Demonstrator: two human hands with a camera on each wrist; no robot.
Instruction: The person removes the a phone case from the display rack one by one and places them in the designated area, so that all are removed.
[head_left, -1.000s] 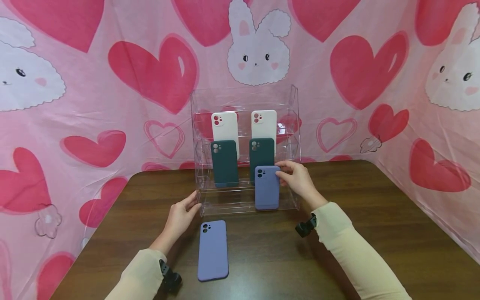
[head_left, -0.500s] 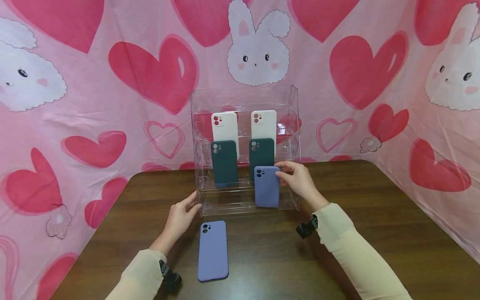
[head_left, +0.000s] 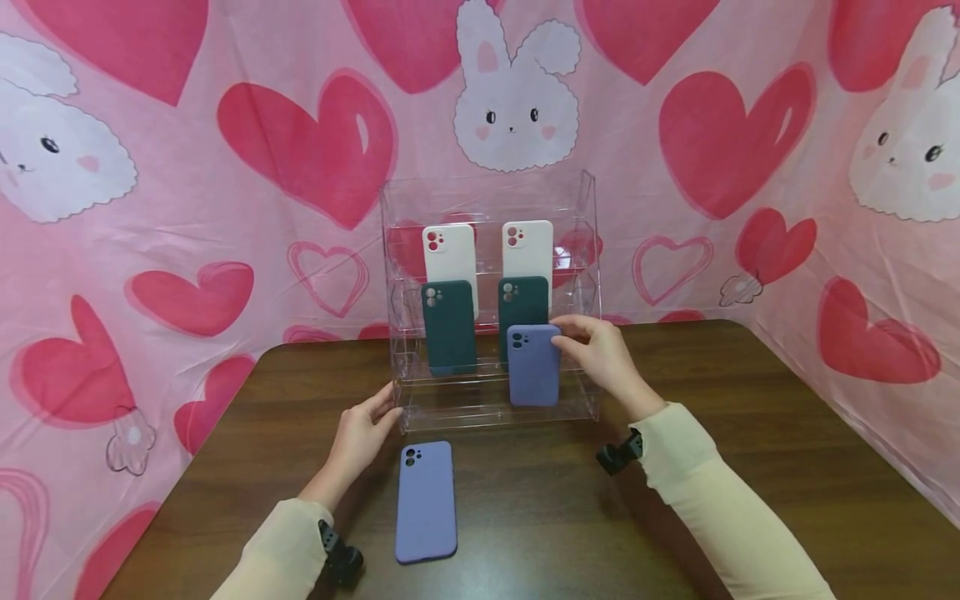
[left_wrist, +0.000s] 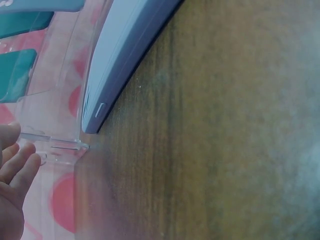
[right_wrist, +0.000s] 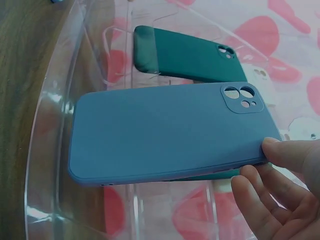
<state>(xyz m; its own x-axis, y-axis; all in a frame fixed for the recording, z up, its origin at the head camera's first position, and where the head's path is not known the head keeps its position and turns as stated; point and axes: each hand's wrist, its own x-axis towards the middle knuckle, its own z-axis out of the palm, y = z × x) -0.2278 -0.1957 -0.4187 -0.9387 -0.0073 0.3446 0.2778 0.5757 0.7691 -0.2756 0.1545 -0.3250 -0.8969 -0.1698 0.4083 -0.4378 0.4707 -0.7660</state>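
Note:
A lavender-blue phone case (head_left: 534, 371) is pinched at its upper right corner by my right hand (head_left: 600, 354). It stands nearly upright in front of the lowest tier of a clear acrylic display rack (head_left: 450, 417); whether its bottom edge touches the rack cannot be told. In the right wrist view, the thumb lies on the back of the phone case (right_wrist: 165, 132) with fingers beneath. My left hand (head_left: 360, 429) holds the rack's lower left side between thumb and fingers. A second lavender-blue phone case (head_left: 426, 502) lies flat on the table before the rack.
Two dark green phone cases, left (head_left: 450, 329) and right (head_left: 523, 300), stand on the middle tier. Behind them stand two white cases, left (head_left: 450, 250) and right (head_left: 528, 246). A pink heart-and-rabbit cloth (head_left: 615, 150) hangs behind the wooden table (head_left: 675, 500).
My right hand has lifted the held phone case slightly and shifted it a little towards the rack. The left hand and the case lying on the table have stayed in place.

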